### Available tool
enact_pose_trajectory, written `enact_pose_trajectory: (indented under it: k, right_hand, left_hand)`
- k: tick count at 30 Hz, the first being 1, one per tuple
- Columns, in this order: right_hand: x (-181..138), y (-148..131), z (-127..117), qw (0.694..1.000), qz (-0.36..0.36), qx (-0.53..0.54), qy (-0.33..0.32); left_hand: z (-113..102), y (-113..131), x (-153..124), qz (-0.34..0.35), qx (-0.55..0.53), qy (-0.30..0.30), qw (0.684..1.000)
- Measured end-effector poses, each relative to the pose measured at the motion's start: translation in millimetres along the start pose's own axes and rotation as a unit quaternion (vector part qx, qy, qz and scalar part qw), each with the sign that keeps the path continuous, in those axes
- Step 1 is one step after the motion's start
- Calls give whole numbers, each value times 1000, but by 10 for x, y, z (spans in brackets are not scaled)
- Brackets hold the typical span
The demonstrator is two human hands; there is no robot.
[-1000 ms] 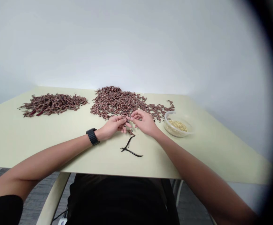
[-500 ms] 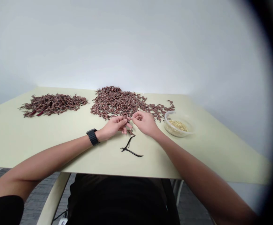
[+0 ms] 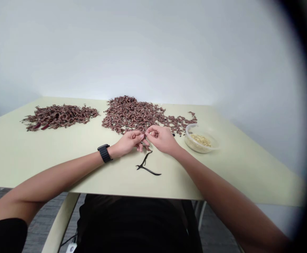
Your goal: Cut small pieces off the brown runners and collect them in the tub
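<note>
My left hand (image 3: 129, 142), with a dark watch (image 3: 104, 153) at the wrist, pinches a small reddish-brown knotted piece (image 3: 147, 148) whose end hangs below the fingers. Fingertips of my right hand (image 3: 162, 138) are closed together against the left thumb and forefinger; whatever they grip is too small to make out. Just beyond both hands spreads a large heap of similar reddish-brown pieces (image 3: 132, 114). Black nippers (image 3: 144, 167) lie on the table below the hands, jaws to the left and handles apart.
To the right stands a round clear plastic tub (image 3: 189, 142) holding small gold-coloured bits (image 3: 201, 140). A second reddish-brown pile (image 3: 63, 117), with dark red strips at its front, lies at the left. The pale table (image 3: 111, 181) meets a white wall behind.
My right fingertips have come slightly left and down, closer to the left fingertips. The left hand stays nearly in place, and the nippers and tub have not moved.
</note>
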State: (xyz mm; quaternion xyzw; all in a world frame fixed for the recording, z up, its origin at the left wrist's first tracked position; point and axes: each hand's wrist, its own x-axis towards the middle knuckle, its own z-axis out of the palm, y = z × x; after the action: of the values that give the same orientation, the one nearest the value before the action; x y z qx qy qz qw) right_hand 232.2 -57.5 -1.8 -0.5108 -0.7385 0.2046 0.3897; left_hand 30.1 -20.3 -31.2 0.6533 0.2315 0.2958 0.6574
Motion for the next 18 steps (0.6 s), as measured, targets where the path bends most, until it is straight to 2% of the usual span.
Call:
enact_pose_trajectory:
  k: [6,13,15,18]
  right_hand:
    - [-2,33,5,999,-32,-35,-3]
    - [-56,5,70,985,-97,-140,13]
    - [-73,-31,113,988,-77,-130,28]
    - [-71,-87,176,998,23,-33,56]
  left_hand:
    - [22,35,-3,2,24,-5,1000]
    - [46,74,-20,32,143,17,989]
    - [53,95,-37,52,214,40,975]
    - [40,117,-59,99,345,82,930]
